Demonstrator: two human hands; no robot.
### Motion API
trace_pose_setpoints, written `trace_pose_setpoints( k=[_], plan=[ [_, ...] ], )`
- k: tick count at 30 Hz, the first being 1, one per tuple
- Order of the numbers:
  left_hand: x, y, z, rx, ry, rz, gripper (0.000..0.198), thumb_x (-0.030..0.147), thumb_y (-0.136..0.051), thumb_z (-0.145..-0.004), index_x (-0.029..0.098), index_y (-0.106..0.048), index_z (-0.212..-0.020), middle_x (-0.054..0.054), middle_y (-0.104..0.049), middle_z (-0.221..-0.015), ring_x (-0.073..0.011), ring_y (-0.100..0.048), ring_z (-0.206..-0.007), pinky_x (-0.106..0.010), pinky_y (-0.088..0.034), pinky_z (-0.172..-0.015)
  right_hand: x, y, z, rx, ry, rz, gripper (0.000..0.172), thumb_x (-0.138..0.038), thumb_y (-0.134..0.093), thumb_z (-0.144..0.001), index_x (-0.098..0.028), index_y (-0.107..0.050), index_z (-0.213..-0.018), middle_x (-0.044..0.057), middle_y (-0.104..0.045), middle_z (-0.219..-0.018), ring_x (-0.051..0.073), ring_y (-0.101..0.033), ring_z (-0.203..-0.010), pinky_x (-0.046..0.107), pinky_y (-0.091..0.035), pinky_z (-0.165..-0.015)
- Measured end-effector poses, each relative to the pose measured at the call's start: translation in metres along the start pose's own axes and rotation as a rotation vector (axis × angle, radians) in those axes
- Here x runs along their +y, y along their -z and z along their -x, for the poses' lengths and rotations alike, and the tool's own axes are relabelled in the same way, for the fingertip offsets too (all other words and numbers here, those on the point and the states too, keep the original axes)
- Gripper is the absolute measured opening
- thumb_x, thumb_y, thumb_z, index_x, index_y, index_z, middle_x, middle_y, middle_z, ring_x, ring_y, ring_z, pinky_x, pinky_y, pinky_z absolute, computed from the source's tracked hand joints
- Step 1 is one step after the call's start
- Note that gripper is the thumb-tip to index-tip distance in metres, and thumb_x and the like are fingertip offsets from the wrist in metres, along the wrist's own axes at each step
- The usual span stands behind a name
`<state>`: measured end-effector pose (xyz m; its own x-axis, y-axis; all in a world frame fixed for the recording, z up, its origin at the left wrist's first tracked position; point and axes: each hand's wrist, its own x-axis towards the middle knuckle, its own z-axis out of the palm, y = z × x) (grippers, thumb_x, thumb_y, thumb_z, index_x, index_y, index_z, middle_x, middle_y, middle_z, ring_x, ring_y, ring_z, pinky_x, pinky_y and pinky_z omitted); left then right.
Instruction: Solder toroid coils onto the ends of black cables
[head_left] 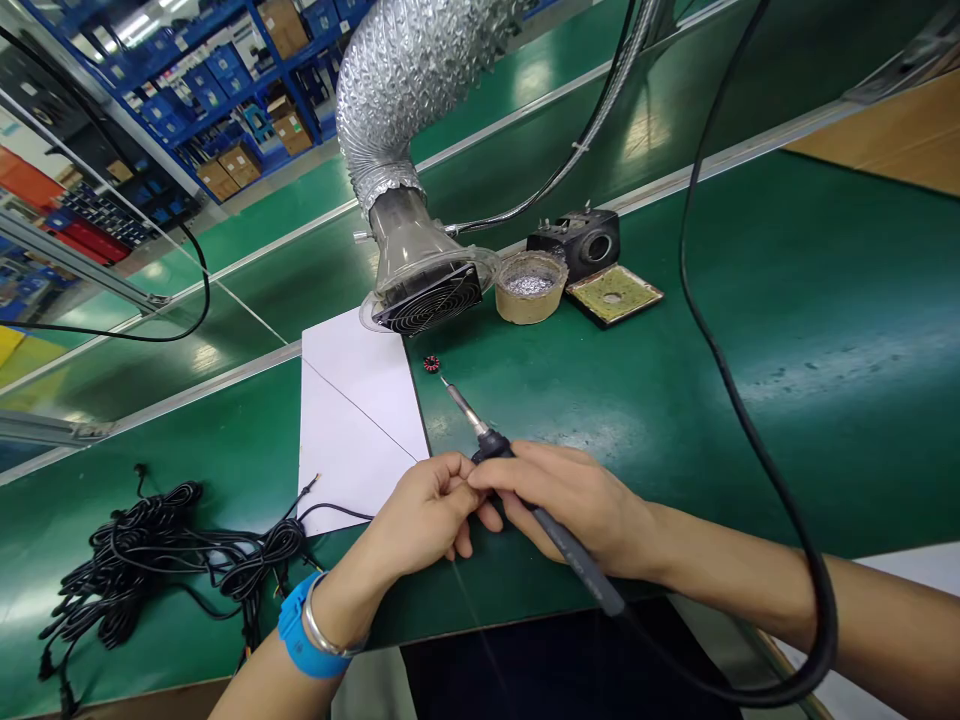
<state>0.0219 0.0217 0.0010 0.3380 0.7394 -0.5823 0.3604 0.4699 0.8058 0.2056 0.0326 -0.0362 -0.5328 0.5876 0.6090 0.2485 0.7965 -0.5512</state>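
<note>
My right hand point(570, 500) grips the black handle of a soldering iron point(540, 510), with its metal tip pointing up and left over the green mat. My left hand point(420, 510) sits against my right fingers, pinching a thin wire point(469, 610) that hangs down past the table edge. The wire's held end is hidden by my fingers. A small toroid coil point(431, 363) with dark red windings lies just beyond the iron's tip, apart from it. A white paper sheet point(352, 430) lies under and left of my left hand.
A fume extractor with a silver duct point(427, 290) stands at the back, beside a tip cleaner with metal wool point(529, 288), a square sponge tray point(613, 294) and a black iron stand point(574, 243). A bundle of black cable point(172, 540) lies at left; the iron's cord loops right.
</note>
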Motion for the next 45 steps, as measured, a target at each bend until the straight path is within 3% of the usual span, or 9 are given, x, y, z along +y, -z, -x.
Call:
trace_pose_setpoints(
  k=[2, 5, 10, 13, 18, 25, 41, 45],
  plan=[
    [0.003, 0.0, -0.002, -0.036, 0.069, 0.093, 0.019, 0.034, -0.056, -0.083, 0.017, -0.049, -0.081, 0.0, -0.066, -0.069, -0.0059, -0.05, -0.039, -0.016, -0.037, -0.035, 0.0, 0.001, 0.001, -0.013, 0.09, 0.171, 0.028, -0.013, -0.035, -0.096, -0.019, -0.062, -0.102, -0.001, -0.046, -0.064, 0.012, -0.044, -0.054, 0.023, -0.039, -0.048],
    [0.002, -0.005, -0.005, 0.028, 0.061, 0.217, 0.023, 0.036, -0.061, -0.077, 0.017, -0.047, -0.078, 0.001, -0.064, -0.061, -0.0063, -0.052, -0.037, -0.014, -0.037, -0.032, 0.001, 0.004, 0.002, 0.008, 0.101, 0.27, 0.029, -0.013, -0.036, -0.096, -0.018, -0.064, -0.099, -0.001, -0.045, -0.062, 0.012, -0.044, -0.053, 0.023, -0.038, -0.046],
    [-0.004, -0.019, -0.012, 0.223, -0.004, 0.299, 0.028, 0.041, -0.062, -0.077, 0.017, -0.048, -0.078, 0.002, -0.065, -0.059, -0.006, -0.052, -0.036, -0.014, -0.04, -0.033, 0.0, 0.013, 0.011, 0.271, -0.118, 0.064, 0.031, -0.005, -0.047, -0.09, -0.021, -0.06, -0.114, 0.002, -0.067, -0.082, 0.012, -0.062, -0.068, 0.025, -0.053, -0.063],
    [-0.006, -0.027, -0.014, 0.295, -0.026, 0.298, 0.028, 0.041, -0.062, -0.079, 0.017, -0.048, -0.078, 0.002, -0.065, -0.059, -0.0065, -0.053, -0.037, -0.015, -0.042, -0.035, -0.004, 0.022, 0.023, 0.356, -0.311, -0.078, 0.037, -0.011, -0.052, -0.091, -0.024, -0.057, -0.126, 0.002, -0.069, -0.086, 0.013, -0.065, -0.068, 0.025, -0.054, -0.062],
    [-0.008, -0.033, -0.013, 0.334, -0.046, 0.275, 0.028, 0.041, -0.061, -0.081, 0.017, -0.048, -0.078, 0.001, -0.065, -0.06, -0.0081, -0.057, -0.042, -0.017, -0.046, -0.039, -0.006, 0.032, 0.04, 0.355, -0.405, -0.193, 0.027, -0.021, -0.056, -0.088, -0.024, -0.066, -0.113, 0.002, -0.064, -0.077, 0.015, -0.057, -0.063, 0.029, -0.047, -0.056],
    [-0.006, -0.036, -0.011, 0.357, -0.057, 0.242, 0.027, 0.04, -0.06, -0.083, 0.017, -0.048, -0.077, 0.001, -0.065, -0.059, -0.0079, -0.057, -0.042, -0.017, -0.047, -0.041, -0.007, 0.032, 0.041, 0.399, -0.428, -0.304, 0.017, -0.015, -0.055, -0.08, -0.021, -0.063, -0.095, 0.002, -0.062, -0.075, 0.014, -0.056, -0.06, 0.027, -0.043, -0.051],
    [-0.009, -0.037, -0.011, 0.368, -0.078, 0.203, 0.025, 0.039, -0.058, -0.086, 0.017, -0.048, -0.078, 0.001, -0.066, -0.061, -0.0078, -0.058, -0.044, -0.018, -0.048, -0.044, -0.007, 0.035, 0.039, 0.285, -0.346, -0.283, 0.023, -0.012, -0.053, -0.079, -0.02, -0.062, -0.098, 0.002, -0.059, -0.071, 0.015, -0.053, -0.061, 0.03, -0.043, -0.054],
    [-0.011, -0.037, -0.011, 0.365, -0.09, 0.193, 0.023, 0.037, -0.057, -0.086, 0.017, -0.048, -0.079, 0.001, -0.066, -0.062, -0.0083, -0.058, -0.045, -0.018, -0.048, -0.044, -0.01, 0.032, 0.038, 0.33, -0.328, -0.288, 0.026, -0.009, -0.052, -0.077, -0.021, -0.062, -0.098, 0.002, -0.059, -0.071, 0.015, -0.053, -0.06, 0.03, -0.043, -0.052]
  ],
)
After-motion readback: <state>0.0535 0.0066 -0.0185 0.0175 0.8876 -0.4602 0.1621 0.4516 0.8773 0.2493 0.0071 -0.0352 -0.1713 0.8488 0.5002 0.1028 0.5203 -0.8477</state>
